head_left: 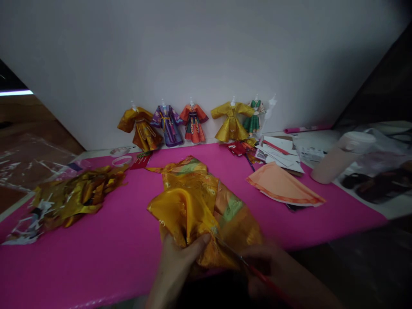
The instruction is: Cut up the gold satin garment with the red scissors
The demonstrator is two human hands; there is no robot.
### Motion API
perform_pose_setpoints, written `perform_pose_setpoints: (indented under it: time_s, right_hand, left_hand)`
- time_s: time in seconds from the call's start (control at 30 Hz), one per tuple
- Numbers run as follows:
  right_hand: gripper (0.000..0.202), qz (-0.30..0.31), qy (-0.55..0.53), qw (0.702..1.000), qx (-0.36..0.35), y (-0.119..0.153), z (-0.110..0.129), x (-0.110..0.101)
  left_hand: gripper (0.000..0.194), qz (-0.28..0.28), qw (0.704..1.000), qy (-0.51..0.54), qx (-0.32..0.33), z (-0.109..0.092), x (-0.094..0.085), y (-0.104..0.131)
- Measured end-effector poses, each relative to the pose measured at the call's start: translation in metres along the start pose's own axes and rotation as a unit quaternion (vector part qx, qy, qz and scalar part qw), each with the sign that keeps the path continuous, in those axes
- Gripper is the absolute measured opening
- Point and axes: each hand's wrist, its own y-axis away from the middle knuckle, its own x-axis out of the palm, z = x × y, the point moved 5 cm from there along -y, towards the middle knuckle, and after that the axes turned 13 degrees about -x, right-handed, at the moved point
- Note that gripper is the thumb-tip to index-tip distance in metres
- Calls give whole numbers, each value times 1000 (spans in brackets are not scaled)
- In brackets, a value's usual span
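Cloth (183,210) is clamped in left hand (180,254), thumb on top. Right hand (269,257), blurred, grips red scissors (259,274), blades at cloth.

Smooth, glossy golden cloth (189,206)

Open lane on pink bench (125,244) between scrap heap (82,195) and golden fabric (189,210); front left open. Second gap between golden fabric and peach piece (280,183). Red-handled tool (262,277) obstructs near right. Dressed figures (194,120), wall (193,47) bar rear; bottle (341,156), papers (278,152) crowd right rear.
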Motion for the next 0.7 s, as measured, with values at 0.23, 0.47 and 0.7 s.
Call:
perform_pose_setpoints:
  time_s: [0.23,0.47,0.7]
  right_hand:
    - [17,9,14,1000,-23,-1,0,-1]
    - [18,5,26,1000,-17,-1,-7,-5]
    - [16,13,21,999,-37,-1,-4,-4]
  left_hand:
    - [64,-32,999,-27,17,-2,0,3]
    - [68,-39,998,-13,55,-10,3,5]
    - [63,-37,997,-8,65,-8,2,5]
